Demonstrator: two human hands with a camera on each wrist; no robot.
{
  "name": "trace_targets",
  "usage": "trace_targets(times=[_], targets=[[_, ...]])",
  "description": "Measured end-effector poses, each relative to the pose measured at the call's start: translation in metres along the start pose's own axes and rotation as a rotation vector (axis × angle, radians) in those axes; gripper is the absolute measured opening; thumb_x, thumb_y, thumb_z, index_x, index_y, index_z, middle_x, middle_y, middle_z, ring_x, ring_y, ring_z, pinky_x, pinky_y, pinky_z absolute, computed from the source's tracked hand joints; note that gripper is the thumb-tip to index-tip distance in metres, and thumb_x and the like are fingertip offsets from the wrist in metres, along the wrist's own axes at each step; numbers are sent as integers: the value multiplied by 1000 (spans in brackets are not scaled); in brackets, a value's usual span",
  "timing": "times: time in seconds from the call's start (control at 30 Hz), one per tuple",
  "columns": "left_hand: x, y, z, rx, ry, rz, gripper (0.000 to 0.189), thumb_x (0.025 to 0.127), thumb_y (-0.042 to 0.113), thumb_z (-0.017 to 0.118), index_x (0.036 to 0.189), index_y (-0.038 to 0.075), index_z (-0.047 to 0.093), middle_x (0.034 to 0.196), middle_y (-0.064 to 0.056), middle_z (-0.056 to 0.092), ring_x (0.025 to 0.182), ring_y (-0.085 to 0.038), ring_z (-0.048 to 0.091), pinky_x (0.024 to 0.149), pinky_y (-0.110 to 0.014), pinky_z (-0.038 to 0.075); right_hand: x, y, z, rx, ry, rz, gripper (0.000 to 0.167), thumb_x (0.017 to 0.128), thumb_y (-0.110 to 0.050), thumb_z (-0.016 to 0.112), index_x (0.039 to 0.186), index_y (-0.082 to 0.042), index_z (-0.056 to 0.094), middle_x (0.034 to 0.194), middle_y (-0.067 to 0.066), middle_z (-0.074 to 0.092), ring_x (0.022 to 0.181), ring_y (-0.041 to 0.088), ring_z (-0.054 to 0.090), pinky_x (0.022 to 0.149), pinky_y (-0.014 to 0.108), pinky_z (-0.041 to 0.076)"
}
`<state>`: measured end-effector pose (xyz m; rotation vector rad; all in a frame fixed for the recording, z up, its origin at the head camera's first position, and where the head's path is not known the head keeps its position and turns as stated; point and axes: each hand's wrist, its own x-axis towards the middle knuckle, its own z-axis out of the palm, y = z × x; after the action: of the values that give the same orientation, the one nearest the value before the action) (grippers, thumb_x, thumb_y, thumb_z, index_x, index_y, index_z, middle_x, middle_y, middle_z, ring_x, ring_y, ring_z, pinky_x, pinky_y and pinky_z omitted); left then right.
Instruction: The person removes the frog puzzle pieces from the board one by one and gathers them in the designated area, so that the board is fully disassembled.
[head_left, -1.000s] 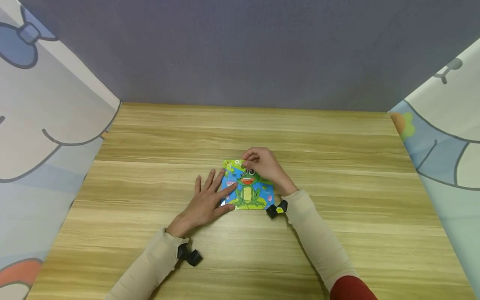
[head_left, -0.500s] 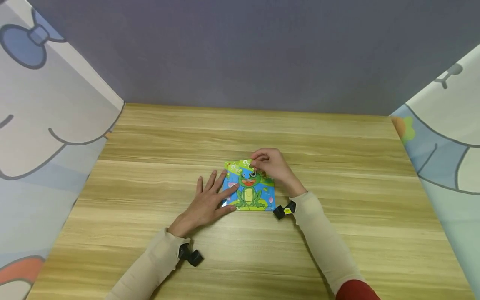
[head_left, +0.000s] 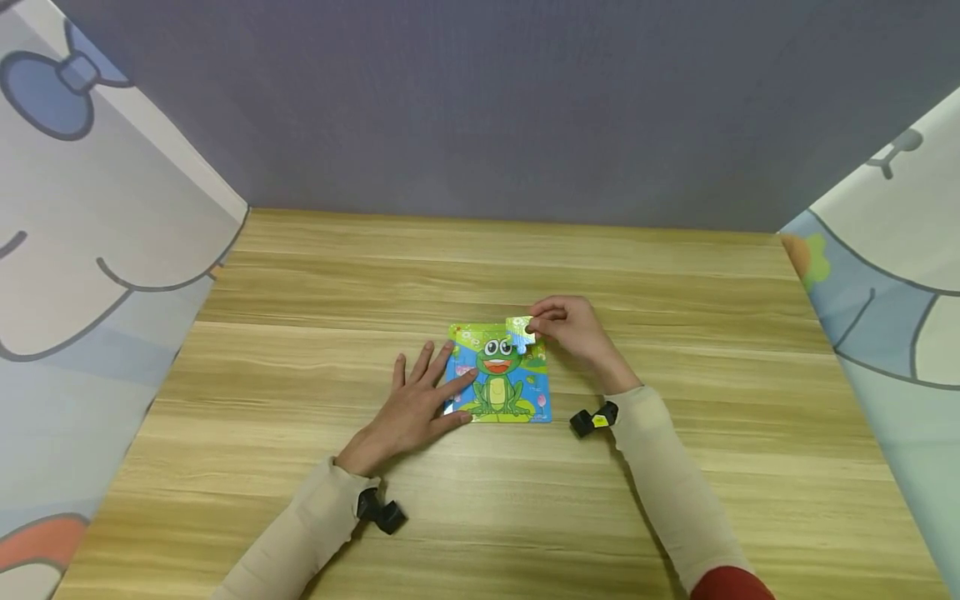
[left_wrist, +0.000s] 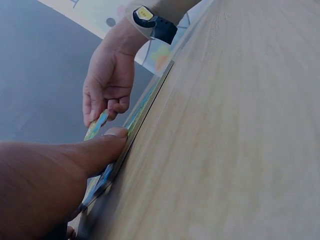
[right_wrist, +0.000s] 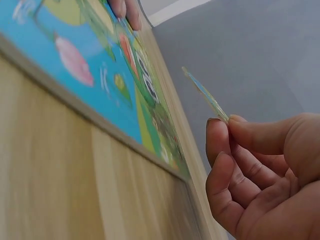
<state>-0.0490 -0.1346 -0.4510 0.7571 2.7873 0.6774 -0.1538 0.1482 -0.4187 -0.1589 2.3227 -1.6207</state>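
Observation:
A square frog jigsaw puzzle point(head_left: 498, 393) lies flat on the wooden table, the green frog's face and body in plain sight. My left hand point(head_left: 408, 410) rests spread at its left side, with index finger and thumb over the picture; in the left wrist view, the thumb point(left_wrist: 107, 146) presses along the puzzle's edge. Between thumb and fingers, my right hand point(head_left: 576, 332) pinches a green and blue puzzle piece point(head_left: 518, 332). That piece is raised above the puzzle's upper right part. Seen from the right wrist, the puzzle piece point(right_wrist: 206, 95) is almost edge-on and apart from the board.
Wood-grain table point(head_left: 480, 508) surrounds the puzzle on all sides. A grey panel point(head_left: 510, 108) stands along the back edge, and cartoon-printed walls point(head_left: 150, 192) flank the table. Each wrist wears a small black camera point(head_left: 381, 511).
My right hand has moved right, carrying the pinched puzzle piece from the puzzle's upper left to its upper right. The frog's eyes are now uncovered. My left hand stays in place.

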Motion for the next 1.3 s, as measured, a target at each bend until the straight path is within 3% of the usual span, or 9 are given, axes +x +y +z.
trace_targets(times=[0.3, 0.67, 0.93, 1.3], targets=[[0, 0, 0, -5, -13, -16, 62, 97, 49, 59, 154, 30, 41, 171, -12, 8, 158, -41, 1, 117, -75, -2, -3, 14, -22, -3, 31, 9, 21, 96, -1, 64, 114, 8, 67, 101, 21, 75, 71, 4, 69, 64, 20, 56], [2, 1, 1, -5, -14, -23, 62, 98, 51, 58, 154, 31, 41, 171, -12, 8, 158, -41, 0, 117, -74, -2, -9, 21, -48, 33, 43, 35, 26, 96, -1, 62, 119, 13, 62, 78, -17, 72, 71, 1, 68, 68, 19, 57], [3, 1, 0, -1, -10, -18, 62, 98, 50, 58, 154, 30, 41, 171, -12, 8, 158, -41, 0, 117, -75, -1, -13, 28, -64, 62, 63, 28, 28, 97, 3, 59, 120, 19, 58, 78, -19, 71, 72, -1, 68, 68, 17, 57], [2, 2, 0, -9, -16, -26, 62, 98, 50, 58, 154, 30, 41, 171, -12, 8, 158, -41, 0, 117, -74, -2, -19, 38, -84, 10, 86, 68, 30, 99, 0, 58, 124, 17, 57, 76, -24, 69, 71, -3, 66, 66, 17, 55]])
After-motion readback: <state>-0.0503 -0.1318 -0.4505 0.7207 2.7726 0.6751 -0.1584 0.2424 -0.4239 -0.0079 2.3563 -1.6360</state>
